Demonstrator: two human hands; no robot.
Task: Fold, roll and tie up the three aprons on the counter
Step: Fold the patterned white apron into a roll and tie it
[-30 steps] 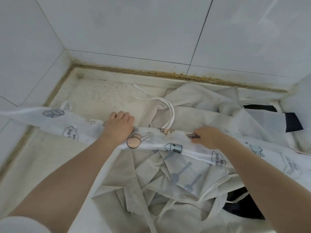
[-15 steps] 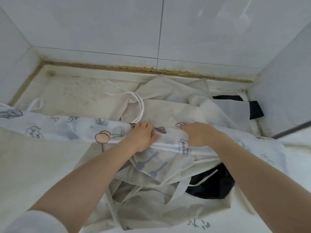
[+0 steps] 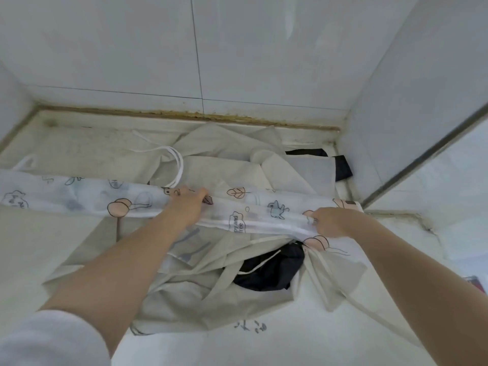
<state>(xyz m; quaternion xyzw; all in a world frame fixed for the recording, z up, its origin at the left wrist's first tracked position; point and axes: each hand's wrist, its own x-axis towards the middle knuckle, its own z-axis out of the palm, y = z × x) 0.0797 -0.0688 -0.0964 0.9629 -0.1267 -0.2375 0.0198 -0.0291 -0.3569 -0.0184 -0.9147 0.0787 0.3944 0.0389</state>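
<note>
A white printed apron [image 3: 253, 210], with cartoon drawings and small lettering, lies folded into a long strip across the counter from left to right. My left hand [image 3: 188, 204] presses flat on the strip near its middle. My right hand [image 3: 330, 221] pinches the strip's folded edge further right. Under the strip lies a crumpled beige apron [image 3: 232, 167], its loose ties trailing toward me. A black apron [image 3: 272, 268] shows through a gap below the strip, and more of that black cloth shows at the back right corner. A white neck loop [image 3: 177, 165] rests on the beige cloth.
The pale counter [image 3: 79, 149] sits in a tiled corner, with walls at the back [image 3: 237, 48], left and right [image 3: 396, 101]. A stained seam runs along the back edge. A metal frame edge [image 3: 422, 157] crosses at the right.
My right hand has slid to the right along the printed strip, while the left hand stays near its middle. The strip now lies stretched flatter between them. The camera has shifted right.
</note>
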